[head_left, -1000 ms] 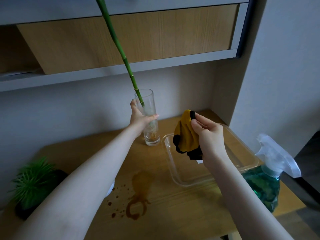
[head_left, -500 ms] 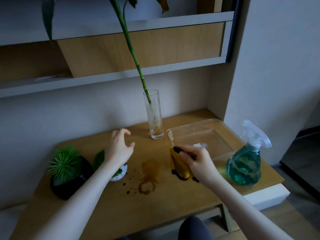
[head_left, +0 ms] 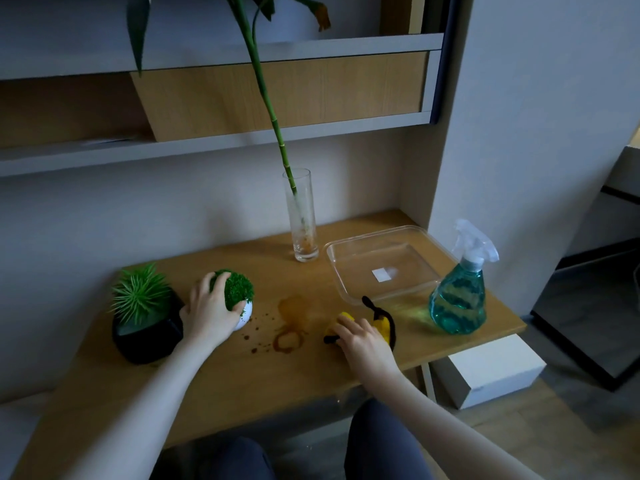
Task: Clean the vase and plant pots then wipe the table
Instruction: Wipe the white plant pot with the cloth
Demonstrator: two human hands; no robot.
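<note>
Pot [head_left: 242, 308] in L hand [head_left: 207, 311]

A pale grey wall [head_left: 104, 220] rises behind the wooden bench [head_left: 242, 382]; above it runs a grey shelf [head_left: 173, 148] with a wood-faced cabinet panel [head_left: 311, 95]; a grey side wall [head_left: 519, 116] closes the right; a white box [head_left: 491, 372] sits on the wood-toned floor [head_left: 571, 427]; the light is dim.
</note>
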